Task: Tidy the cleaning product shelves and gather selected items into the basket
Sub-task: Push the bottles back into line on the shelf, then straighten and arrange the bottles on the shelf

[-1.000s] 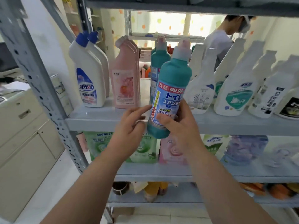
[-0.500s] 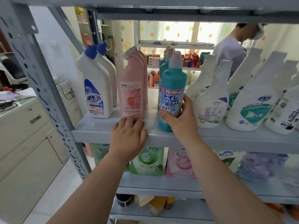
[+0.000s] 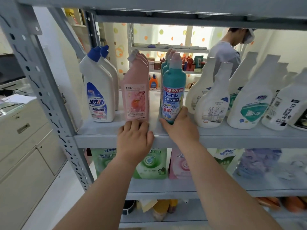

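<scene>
- The teal bottle [image 3: 173, 90] is being gripped low at its base by the right hand [image 3: 181, 130], with thumb and fingers curled round it.
- The left hand [image 3: 135, 140] is being rested flat, fingers loosely spread, on the front edge of the shelf [image 3: 232, 138], its fingertips at the foot of the pink bottle [image 3: 135, 97].
- The teal bottle is being held upright on this shelf, in front of a row of like bottles. A pale pink cap and a label with a red band and blue letters are being shown.
- Green pouches [image 3: 149, 165] and a pink pouch [image 3: 178, 165] are being kept on the lower shelf [image 3: 216, 191].
</scene>
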{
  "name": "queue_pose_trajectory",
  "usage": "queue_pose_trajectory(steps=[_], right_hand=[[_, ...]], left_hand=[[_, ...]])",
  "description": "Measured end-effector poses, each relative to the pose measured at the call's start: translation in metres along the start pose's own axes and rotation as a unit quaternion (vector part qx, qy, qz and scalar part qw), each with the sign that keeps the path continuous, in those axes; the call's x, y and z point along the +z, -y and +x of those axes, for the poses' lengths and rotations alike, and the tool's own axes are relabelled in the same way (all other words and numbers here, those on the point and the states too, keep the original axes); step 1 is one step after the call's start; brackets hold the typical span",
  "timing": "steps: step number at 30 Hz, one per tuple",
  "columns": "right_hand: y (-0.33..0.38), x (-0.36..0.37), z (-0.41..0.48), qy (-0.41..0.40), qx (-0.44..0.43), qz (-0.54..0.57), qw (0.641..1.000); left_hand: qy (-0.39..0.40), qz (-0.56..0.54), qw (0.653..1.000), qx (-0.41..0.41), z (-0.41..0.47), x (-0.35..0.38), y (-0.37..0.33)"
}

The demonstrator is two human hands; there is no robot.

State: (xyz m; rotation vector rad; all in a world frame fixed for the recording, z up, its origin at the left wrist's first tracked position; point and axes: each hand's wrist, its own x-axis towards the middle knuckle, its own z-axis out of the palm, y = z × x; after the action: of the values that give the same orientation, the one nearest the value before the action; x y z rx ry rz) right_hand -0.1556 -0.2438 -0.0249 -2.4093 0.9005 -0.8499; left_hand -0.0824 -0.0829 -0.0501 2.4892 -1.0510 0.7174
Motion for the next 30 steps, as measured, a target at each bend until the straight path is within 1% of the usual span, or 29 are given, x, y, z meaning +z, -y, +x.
queue_pose_trajectory(steps=[4,7,9,11,13,15,18,21,23,25,27,30], right_hand=[[0.005,-0.003,-0.002,0.012,0.017,-0.028,0.999],[0.005,-0.010,-0.012,0.034,0.008,-0.074,0.997],[-0.002,-0.013,-0.026,0.036,-0.022,-0.117,0.992],[-0.018,-0.018,-0.045,0.053,-0.053,-0.147,0.986],[-0.040,-0.028,-0.062,0.078,-0.106,-0.161,0.978],[-0.066,-0.043,-0.074,0.089,-0.156,-0.166,0.970],[-0.103,-0.071,-0.078,0.081,-0.175,-0.178,0.965],[-0.135,-0.096,-0.072,0.027,-0.173,-0.157,0.972],[-0.157,-0.108,-0.064,-0.004,-0.168,-0.157,0.973],[-0.177,-0.115,-0.056,-0.021,-0.169,-0.160,0.972],[-0.189,-0.114,-0.052,-0.034,-0.188,-0.159,0.969],[-0.194,-0.104,-0.050,-0.049,-0.201,-0.138,0.969]], left_hand=[[0.022,-0.007,1.000,0.003,0.000,-0.002,0.001],[0.028,-0.011,1.000,0.005,-0.001,-0.002,0.003],[0.020,-0.010,1.000,0.009,-0.002,-0.001,0.005],[0.037,-0.005,0.999,0.013,-0.002,-0.001,0.005],[0.049,-0.010,0.999,0.004,-0.003,-0.002,0.004],[0.035,-0.010,0.999,-0.008,-0.009,-0.004,-0.001],[0.020,0.041,0.998,0.032,-0.026,-0.004,-0.016],[0.006,0.038,0.997,0.067,-0.032,-0.010,-0.040],[0.014,-0.006,0.995,0.098,-0.028,-0.012,-0.065],[0.044,-0.096,0.989,0.100,-0.021,-0.011,-0.099],[0.068,-0.195,0.978,0.041,-0.007,-0.005,-0.131],[0.058,-0.311,0.944,-0.091,0.030,0.009,-0.164]])
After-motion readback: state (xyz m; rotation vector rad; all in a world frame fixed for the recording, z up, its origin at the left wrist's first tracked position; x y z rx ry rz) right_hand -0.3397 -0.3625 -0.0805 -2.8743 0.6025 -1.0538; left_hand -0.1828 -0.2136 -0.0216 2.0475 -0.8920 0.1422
